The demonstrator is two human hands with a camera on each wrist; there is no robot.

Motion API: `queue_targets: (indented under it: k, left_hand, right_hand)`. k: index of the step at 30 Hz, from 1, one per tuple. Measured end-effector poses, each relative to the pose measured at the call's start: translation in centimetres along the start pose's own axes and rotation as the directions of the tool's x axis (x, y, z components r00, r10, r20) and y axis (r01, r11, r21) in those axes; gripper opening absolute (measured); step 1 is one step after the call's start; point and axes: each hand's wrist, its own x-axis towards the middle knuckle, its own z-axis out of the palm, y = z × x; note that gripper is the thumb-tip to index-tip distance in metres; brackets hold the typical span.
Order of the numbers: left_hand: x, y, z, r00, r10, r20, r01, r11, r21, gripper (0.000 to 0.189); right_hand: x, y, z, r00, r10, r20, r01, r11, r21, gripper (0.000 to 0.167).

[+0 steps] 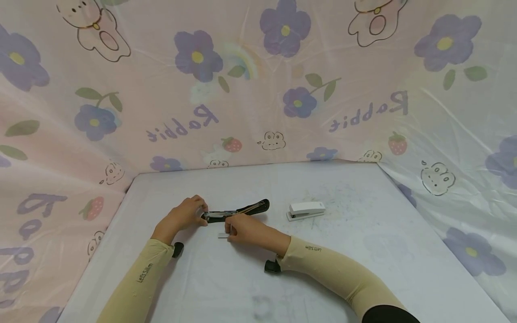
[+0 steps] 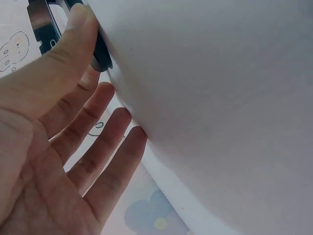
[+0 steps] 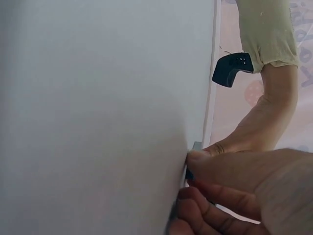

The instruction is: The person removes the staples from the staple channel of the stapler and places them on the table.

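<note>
A black stapler (image 1: 216,220) lies on the table with its top swung back, baring the metal staple channel. My left hand (image 1: 186,214) grips its left end between thumb and index finger; in the left wrist view the other fingers spread loosely below the stapler's dark end (image 2: 101,54). Just in front of the stapler, my right hand (image 1: 247,229) pinches a short grey strip (image 1: 222,235) that looks like a row of staples. One end of this strip (image 3: 197,146) pokes out past the thumb in the right wrist view; the fingers hide the rest.
A small white stapler (image 1: 307,209) stands on the white table (image 1: 226,278), to the right of the black one. Patterned cloth (image 1: 242,103) hangs behind the table and along its sides. Black wrist cameras (image 1: 272,266) sit near both sleeve ends.
</note>
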Motion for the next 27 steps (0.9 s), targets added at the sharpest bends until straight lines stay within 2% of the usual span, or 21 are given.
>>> queue_targets:
  k: [3,8,12,22,27]
  left_hand:
    - [-0.1,0.0,0.1,1.0,-0.001,-0.003,0.001,1.0,0.002,0.035]
    - [-0.3,0.0,0.3,0.999,0.031,-0.014,-0.031,0.999,0.015,0.035]
    - [-0.6,0.1,0.3,0.999,0.046,-0.022,-0.046,0.999,0.005,0.035]
    - [-0.6,0.5,0.2,1.0,0.0,-0.018,0.0,1.0,0.003,0.038]
    - [-1.0,0.5,0.4,1.0,0.016,-0.019,-0.017,0.999,-0.033,0.044]
  right_hand:
    - [-0.4,0.1,-0.2,1.0,-0.019,-0.003,0.019,0.999,0.031,0.013]
    - [-1.6,0.6,-0.8,0.998,-0.034,-0.046,0.036,0.998,0.059,0.014]
    - [-2.5,1.1,-1.3,0.996,-0.036,-0.083,0.039,0.999,0.033,0.015]
    - [-5.8,2.1,-3.8,0.984,-0.056,-0.171,0.063,0.997,0.039,0.02]
    - [-7.6,2.9,-4.9,0.973,-0.076,-0.219,0.089,0.995,0.048,0.022]
